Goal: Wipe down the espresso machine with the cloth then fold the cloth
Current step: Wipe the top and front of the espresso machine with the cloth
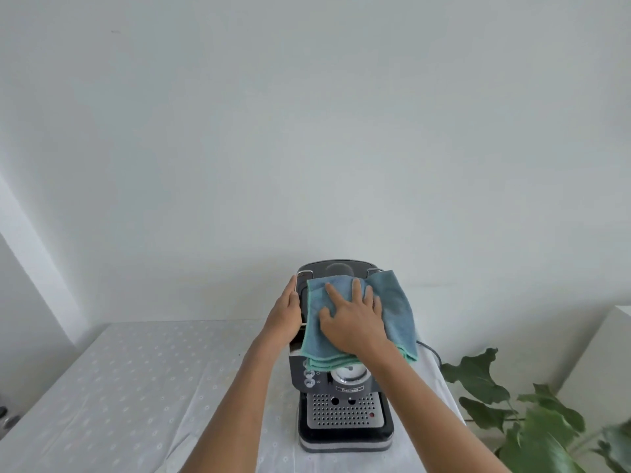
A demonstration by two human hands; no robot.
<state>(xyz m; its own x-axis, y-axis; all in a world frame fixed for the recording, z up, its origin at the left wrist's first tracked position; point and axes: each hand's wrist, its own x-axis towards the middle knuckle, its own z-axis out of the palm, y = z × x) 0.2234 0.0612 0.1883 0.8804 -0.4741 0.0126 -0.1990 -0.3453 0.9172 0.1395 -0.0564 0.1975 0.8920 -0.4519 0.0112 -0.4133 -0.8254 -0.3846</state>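
A dark grey espresso machine (345, 418) with a perforated metal drip tray stands on the white-clothed table. A blue-green cloth (397, 302) lies over the machine's top, its layered edges hanging over the front and right side. My right hand (351, 319) presses flat on the cloth with fingers spread. My left hand (285, 312) rests against the machine's upper left side with straight fingers, steadying it.
The table (136, 387) carries a white dotted tablecloth and backs onto a plain white wall. A green leafy plant (532, 425) stands at the lower right. A dark cable (432, 351) runs behind the machine on the right. A white cabinet edge (614, 336) shows far right.
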